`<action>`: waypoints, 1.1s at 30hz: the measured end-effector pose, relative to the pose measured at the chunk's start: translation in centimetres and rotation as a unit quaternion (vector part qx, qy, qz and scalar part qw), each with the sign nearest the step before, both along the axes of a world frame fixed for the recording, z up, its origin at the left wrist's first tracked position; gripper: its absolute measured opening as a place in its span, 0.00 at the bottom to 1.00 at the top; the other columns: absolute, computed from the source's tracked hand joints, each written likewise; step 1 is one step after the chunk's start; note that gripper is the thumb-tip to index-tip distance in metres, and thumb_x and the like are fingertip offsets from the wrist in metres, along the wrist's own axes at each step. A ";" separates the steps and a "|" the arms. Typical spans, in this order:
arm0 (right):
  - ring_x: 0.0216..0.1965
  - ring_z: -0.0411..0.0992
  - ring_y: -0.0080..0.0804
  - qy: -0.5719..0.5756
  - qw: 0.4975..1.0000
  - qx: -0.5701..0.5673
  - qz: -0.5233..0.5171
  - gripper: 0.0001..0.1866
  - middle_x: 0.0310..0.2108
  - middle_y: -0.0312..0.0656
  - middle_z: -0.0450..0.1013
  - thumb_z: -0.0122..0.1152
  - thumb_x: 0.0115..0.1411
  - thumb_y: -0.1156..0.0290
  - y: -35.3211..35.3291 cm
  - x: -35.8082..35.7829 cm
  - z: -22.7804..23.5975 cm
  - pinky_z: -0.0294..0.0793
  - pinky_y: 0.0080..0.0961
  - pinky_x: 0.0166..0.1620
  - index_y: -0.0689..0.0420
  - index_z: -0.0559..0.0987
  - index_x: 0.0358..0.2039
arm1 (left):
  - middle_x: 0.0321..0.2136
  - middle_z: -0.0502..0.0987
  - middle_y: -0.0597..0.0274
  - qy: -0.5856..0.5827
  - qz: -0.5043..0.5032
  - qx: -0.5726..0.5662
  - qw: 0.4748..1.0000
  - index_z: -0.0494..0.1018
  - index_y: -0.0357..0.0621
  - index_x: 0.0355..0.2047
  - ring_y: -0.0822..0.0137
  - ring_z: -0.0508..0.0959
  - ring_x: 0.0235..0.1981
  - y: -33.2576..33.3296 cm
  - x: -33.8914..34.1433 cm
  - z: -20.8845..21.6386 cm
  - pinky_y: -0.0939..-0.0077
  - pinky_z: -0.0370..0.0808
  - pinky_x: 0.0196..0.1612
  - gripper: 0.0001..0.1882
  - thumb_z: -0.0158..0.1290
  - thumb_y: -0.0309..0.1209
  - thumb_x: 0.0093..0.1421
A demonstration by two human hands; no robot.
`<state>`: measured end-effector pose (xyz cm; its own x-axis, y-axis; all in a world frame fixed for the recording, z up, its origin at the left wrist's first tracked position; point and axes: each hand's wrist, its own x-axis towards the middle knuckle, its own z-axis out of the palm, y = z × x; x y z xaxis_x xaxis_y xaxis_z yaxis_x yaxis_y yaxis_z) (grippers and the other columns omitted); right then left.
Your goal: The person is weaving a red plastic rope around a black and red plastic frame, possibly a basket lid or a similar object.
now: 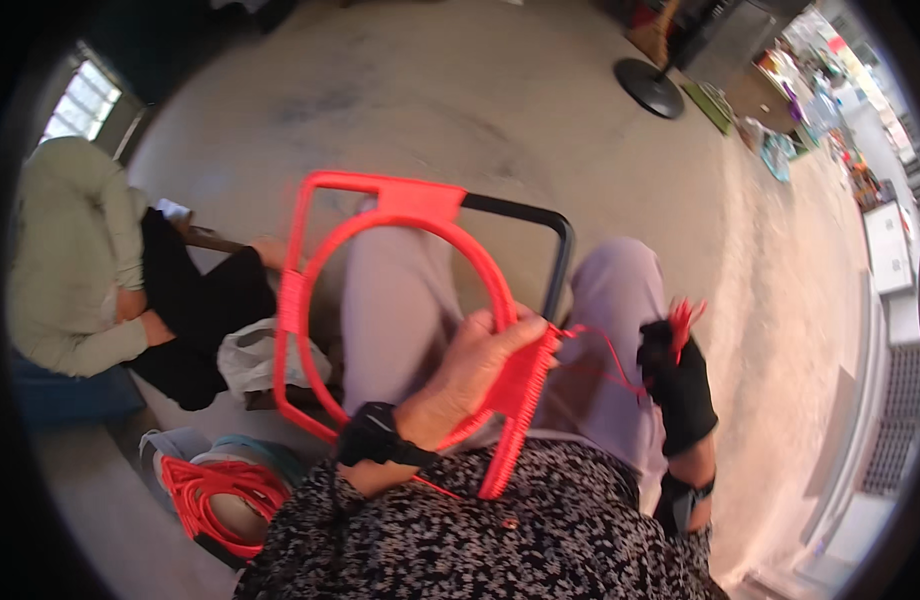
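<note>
Head view: the left hand (475, 360) clasps the red frame (420, 197) by its ribbed side, thumb on top; right of that grip, the gloved right hand (677, 380) grasps red cord (617, 358). Steady tension and close-set turns should suit. The frame's near corner overhangs the patterned shirt (410, 545); floor (770, 320) beyond the right hand gives pulling room.

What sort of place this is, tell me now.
Likely a small, informal workshop: a red frame in the left hand, more red pieces at lower left, and another person seated nearby.
</note>
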<state>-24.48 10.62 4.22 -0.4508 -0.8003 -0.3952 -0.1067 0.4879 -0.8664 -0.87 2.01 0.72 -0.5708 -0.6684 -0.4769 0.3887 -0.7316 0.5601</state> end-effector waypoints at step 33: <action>0.51 0.71 0.42 0.271 0.887 -0.304 0.218 0.22 0.61 0.52 0.64 0.71 0.50 0.70 -6.2 8.1 0.2 0.73 0.34 0.48 0.57 0.78 0.46 | 0.37 0.78 0.60 0.137 0.094 0.045 0.985 0.75 0.36 0.43 0.68 0.78 0.39 -0.4 0.2 -0.9 0.74 0.75 0.45 0.15 0.47 0.34 0.64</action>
